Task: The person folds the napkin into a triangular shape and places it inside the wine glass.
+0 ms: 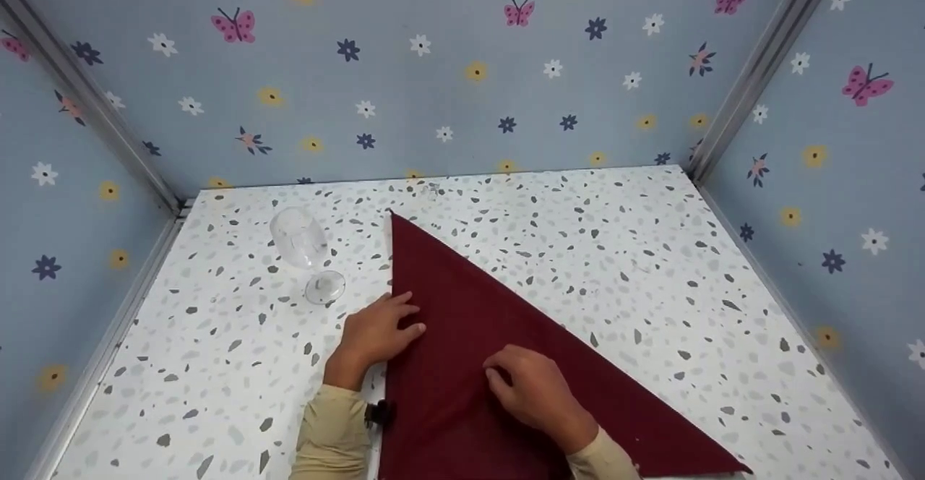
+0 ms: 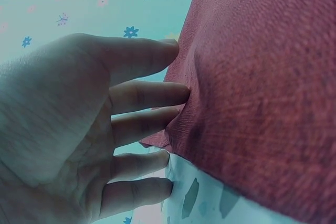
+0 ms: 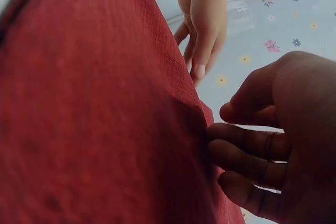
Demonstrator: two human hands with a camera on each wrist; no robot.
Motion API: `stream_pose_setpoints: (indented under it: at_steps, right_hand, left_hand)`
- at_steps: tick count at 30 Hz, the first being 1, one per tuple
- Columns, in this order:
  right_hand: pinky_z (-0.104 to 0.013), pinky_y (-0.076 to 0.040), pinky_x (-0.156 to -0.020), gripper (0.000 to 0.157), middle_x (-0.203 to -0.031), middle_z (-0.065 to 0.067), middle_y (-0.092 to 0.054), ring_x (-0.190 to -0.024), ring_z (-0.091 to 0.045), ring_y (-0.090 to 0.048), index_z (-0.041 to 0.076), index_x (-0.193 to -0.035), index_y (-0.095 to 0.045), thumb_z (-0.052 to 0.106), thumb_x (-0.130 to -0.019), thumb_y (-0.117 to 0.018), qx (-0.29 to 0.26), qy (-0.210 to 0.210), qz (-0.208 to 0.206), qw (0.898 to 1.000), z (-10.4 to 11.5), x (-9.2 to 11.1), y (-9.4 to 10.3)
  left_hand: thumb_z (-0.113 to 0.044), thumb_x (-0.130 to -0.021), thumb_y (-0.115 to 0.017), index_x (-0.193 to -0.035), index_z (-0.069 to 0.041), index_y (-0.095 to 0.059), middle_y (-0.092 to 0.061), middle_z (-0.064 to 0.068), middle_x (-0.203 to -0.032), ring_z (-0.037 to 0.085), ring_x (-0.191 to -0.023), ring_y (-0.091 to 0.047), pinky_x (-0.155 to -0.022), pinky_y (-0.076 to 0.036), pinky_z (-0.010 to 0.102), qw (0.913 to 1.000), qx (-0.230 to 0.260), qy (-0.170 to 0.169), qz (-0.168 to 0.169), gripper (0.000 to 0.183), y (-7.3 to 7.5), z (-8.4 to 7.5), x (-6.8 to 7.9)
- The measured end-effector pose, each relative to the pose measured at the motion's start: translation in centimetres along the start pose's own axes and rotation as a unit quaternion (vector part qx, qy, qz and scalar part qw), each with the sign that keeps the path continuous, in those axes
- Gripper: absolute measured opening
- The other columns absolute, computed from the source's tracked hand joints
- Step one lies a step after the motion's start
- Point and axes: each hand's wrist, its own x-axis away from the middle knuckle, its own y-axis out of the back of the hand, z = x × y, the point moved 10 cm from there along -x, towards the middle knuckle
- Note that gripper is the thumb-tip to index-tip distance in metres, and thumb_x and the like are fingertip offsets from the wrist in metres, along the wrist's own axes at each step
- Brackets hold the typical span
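A dark red cloth napkin [image 1: 462, 306], folded to a triangle, lies flat on the table with one corner pointing away and another to the lower right. My left hand [image 1: 376, 332] rests on its left edge, fingers extended. In the left wrist view, those fingers [image 2: 152, 94] touch the fabric, which puckers slightly there. Over the middle of the cloth is my right hand [image 1: 533, 386], its fingers loosely bent. The right wrist view has its fingertips [image 3: 218, 132] against the cloth, with no fabric visibly pinched. The cloth's near edge runs out of the head view.
A clear stemmed glass [image 1: 298, 238] stands on the speckled white table [image 1: 636, 249], left of the cloth's far corner. Blue walls [image 1: 433, 53] with flowers and butterflies enclose the back and both sides. A small black device [image 1: 380, 413] is at my left wrist.
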Motion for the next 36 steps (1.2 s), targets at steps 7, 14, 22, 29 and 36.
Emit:
stream_pose_setpoints:
  at_steps: [7,14,22,29,36]
  right_hand:
    - [-0.033,-0.055,-0.067,0.005,-0.083,0.009,-0.064,-0.076,-0.008,-0.062,0.016,-0.09,-0.075,0.015,-0.09,-0.071,0.035,-0.04,-0.008,0.999,-1.3,0.1,0.6]
    - [-0.034,-0.054,-0.062,0.004,-0.08,0.006,-0.062,-0.071,-0.012,-0.061,0.015,-0.085,-0.075,0.017,-0.088,-0.072,0.089,-0.071,-0.04,0.993,-2.2,0.3,1.5]
    - [-0.035,-0.052,-0.057,0.005,-0.077,0.002,-0.059,-0.067,-0.016,-0.059,0.013,-0.082,-0.074,0.018,-0.086,-0.073,0.124,-0.121,-0.066,0.983,-3.4,0.6,2.6]
    - [-0.041,-0.051,-0.051,0.014,-0.075,-0.003,-0.057,-0.064,-0.023,-0.057,0.009,-0.08,-0.071,0.022,-0.085,-0.075,0.163,-0.15,-0.073,0.972,-3.7,1.1,3.4]
    - [-0.044,-0.048,-0.05,0.023,-0.075,-0.008,-0.056,-0.064,-0.029,-0.054,0.009,-0.074,-0.064,0.025,-0.082,-0.078,0.196,-0.156,-0.083,0.964,-3.8,1.4,3.9]
  left_hand:
    - [-0.039,-0.095,-0.065,-0.131,-0.011,-0.068,-0.051,0.006,-0.149,0.037,-0.142,-0.037,-0.106,-0.039,0.055,1.0,-0.003,0.004,0.005,0.046,-0.1,0.0,-0.1]
    - [-0.039,-0.095,-0.065,-0.131,-0.011,-0.068,-0.05,0.005,-0.15,0.037,-0.142,-0.037,-0.106,-0.038,0.055,0.9999,-0.005,0.009,0.01,0.046,-0.2,0.0,-0.1]
    - [-0.038,-0.095,-0.065,-0.13,-0.011,-0.069,-0.052,0.005,-0.148,0.036,-0.142,-0.038,-0.104,-0.039,0.056,0.9999,-0.004,0.008,0.005,0.044,0.0,-0.1,0.0]
    - [-0.038,-0.096,-0.065,-0.13,-0.011,-0.069,-0.051,0.005,-0.149,0.035,-0.143,-0.037,-0.104,-0.04,0.056,0.9999,-0.008,0.005,0.004,0.044,0.0,-0.2,0.0]
    - [-0.038,-0.096,-0.065,-0.129,-0.011,-0.07,-0.051,0.005,-0.149,0.036,-0.142,-0.037,-0.104,-0.04,0.056,0.9999,-0.01,0.008,0.004,0.043,-0.1,-0.2,0.0]
